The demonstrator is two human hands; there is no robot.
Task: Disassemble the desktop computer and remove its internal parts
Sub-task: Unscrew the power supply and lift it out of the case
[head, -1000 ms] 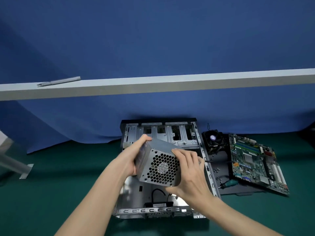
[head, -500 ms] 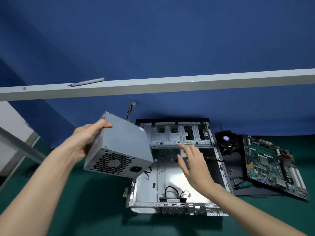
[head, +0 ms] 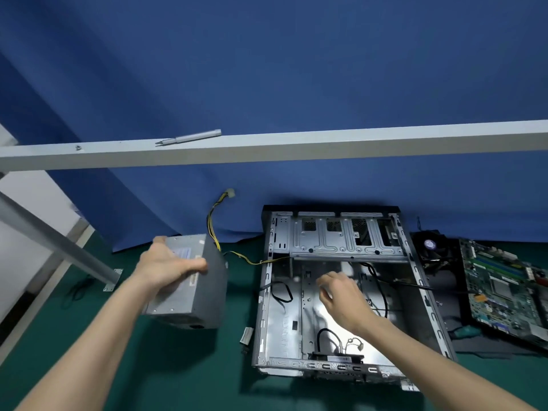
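Fingers of left hand [head: 166, 266] clasp power supply [head: 204, 292] | right hand [head: 344, 298] fingers slack, holding nothing, above case [head: 268, 321]

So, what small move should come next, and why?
Probably the right hand should lift the yellow cable out of the case: it trails from the power supply, held by the left hand, over the case wall.

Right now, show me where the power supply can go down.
Bare green mat lies left of the case, between it and the slanted metal leg, under the power supply in the left hand. Right of the case is crowded: fan, motherboard, screwdriver.
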